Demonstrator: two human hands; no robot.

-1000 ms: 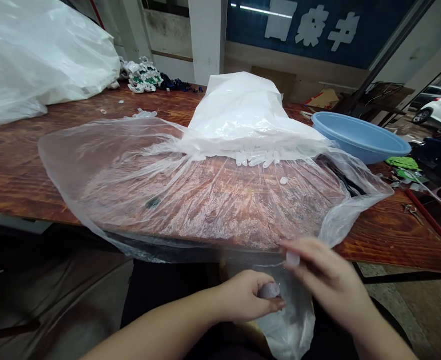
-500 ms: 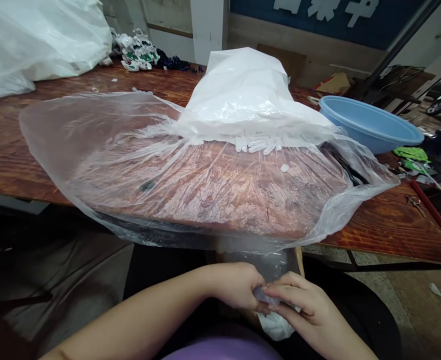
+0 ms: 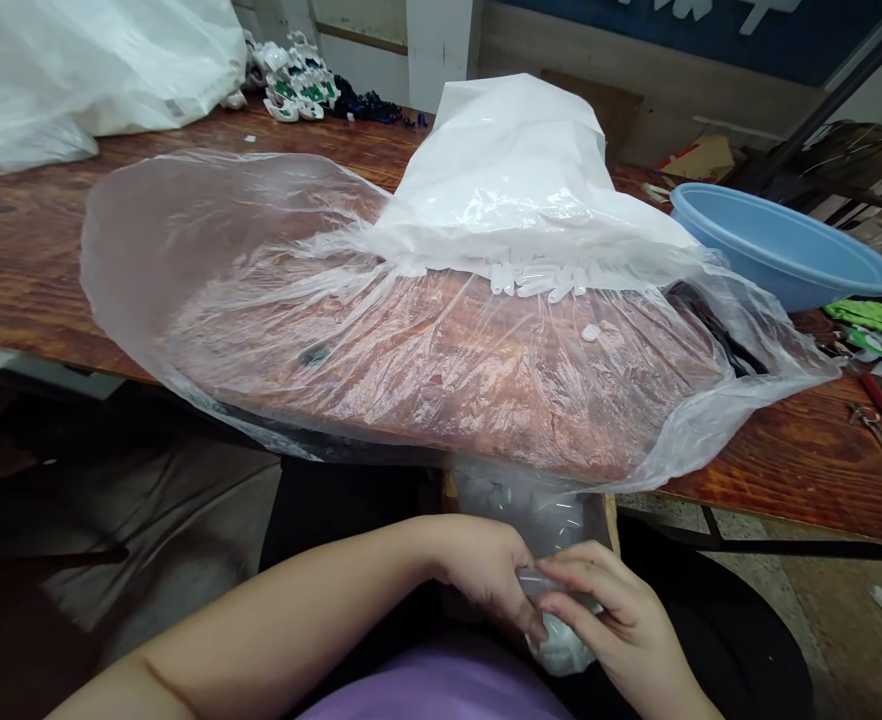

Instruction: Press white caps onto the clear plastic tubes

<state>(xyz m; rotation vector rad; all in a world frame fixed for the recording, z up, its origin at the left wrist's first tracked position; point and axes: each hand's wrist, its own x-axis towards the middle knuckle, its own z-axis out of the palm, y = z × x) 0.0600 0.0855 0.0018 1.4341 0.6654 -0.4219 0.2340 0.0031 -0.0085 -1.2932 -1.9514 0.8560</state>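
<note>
Where both hands meet: one small clear piece (image 3: 532, 581), beyond it the surface (image 3: 793, 470).
Left hand (image 3: 480, 568): its grip is closed around this piece.
Right hand (image 3: 632, 612): fingertips pinch it also, so probably both hands support it.

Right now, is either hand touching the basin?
No, left hand and right hand are over the lap, while the basin sits on the table.

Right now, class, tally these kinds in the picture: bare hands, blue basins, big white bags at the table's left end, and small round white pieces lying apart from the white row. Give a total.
Bare hands: 2 (left hand, right hand)
Blue basin: 1
Left-end white bag: 1
Round white piece: 1
Total: 5
</note>
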